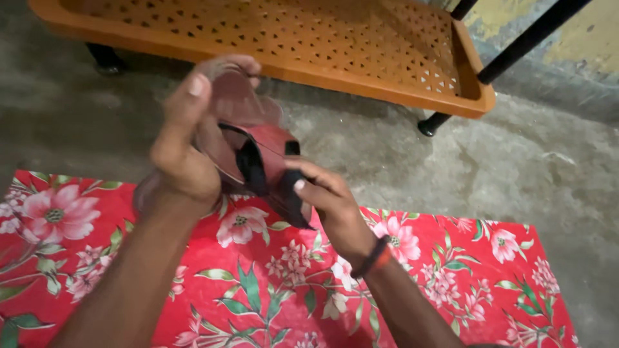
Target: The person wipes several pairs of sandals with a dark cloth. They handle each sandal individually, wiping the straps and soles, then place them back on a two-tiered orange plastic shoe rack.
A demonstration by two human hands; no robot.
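My left hand [187, 138] grips a brown sandal [238, 106] by its sole, lifted above the floor with the toe end pointing away. My right hand [325, 196] pinches the sandal's dark red strap with black lining [267, 164] from the right side. A dark and orange band [376, 256] sits on my right wrist. The heel end of the sandal is hidden behind my left hand.
A red cloth with a pink flower print [271, 290] covers the floor under my arms. An orange perforated plastic bench [322, 38] on black legs [432, 124] stands just beyond. Grey concrete floor [516, 167] lies to the right.
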